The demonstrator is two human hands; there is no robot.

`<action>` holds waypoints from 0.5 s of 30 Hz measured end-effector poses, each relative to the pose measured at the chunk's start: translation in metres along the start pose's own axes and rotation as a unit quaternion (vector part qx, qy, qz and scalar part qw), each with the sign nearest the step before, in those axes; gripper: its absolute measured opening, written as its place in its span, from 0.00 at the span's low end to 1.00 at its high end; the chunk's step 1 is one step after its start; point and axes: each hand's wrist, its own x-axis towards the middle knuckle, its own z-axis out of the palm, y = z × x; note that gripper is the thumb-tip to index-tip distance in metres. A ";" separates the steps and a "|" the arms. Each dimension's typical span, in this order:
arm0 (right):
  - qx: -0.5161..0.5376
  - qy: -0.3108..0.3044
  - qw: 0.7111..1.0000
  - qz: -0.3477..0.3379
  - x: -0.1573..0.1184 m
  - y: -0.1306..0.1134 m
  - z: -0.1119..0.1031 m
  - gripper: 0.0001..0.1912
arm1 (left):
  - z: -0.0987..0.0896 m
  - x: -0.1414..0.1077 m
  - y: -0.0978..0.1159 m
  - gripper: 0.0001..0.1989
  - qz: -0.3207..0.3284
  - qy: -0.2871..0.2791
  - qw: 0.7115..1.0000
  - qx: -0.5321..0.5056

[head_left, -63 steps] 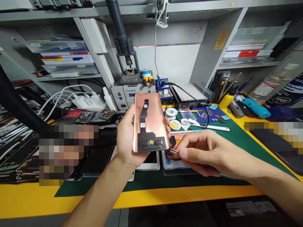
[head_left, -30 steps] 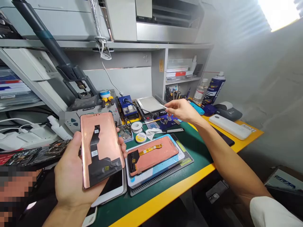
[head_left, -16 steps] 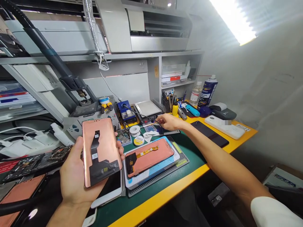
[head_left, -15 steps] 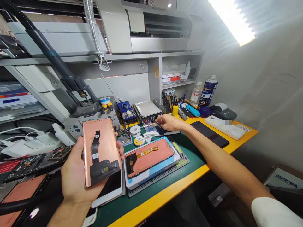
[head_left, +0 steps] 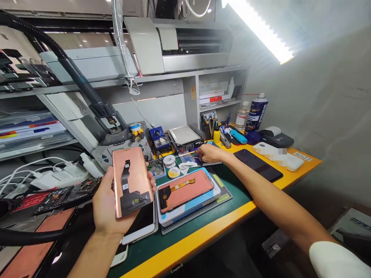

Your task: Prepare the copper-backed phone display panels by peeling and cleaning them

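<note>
My left hand [head_left: 106, 206] grips a phone screen [head_left: 136, 162] by its edges, tilted up so its copper-coloured back and black flex cable face me. My right hand [head_left: 213, 153] reaches to the back of the bench with its fingers pinched together, beside a thin cable and a slender rod. What it holds, if anything, is too small to make out. Between the hands a second phone screen [head_left: 199, 191], copper-backed with a yellow flex cable, lies on a white and blue box [head_left: 185, 210]. Below the left hand is a white-edged phone or tablet [head_left: 145, 226].
Behind are a solder spool [head_left: 169, 161], a round yellow-labelled tin [head_left: 174, 173], a circuit board [head_left: 156, 166] and a flat heating plate [head_left: 185, 135]. A black phone [head_left: 257, 165] and a spray can [head_left: 256, 114] are at right. A black hose [head_left: 31, 236] crosses the left side.
The view has shifted, so most of the bench appears farther right. My left hand still holds the phone screen; my right hand stays near the same spot at the back, fingers still pinched.
</note>
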 end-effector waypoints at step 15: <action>0.207 0.064 0.976 0.021 -0.005 0.022 -0.016 0.10 | -0.005 -0.003 0.006 0.25 -0.019 -0.009 0.999 -0.027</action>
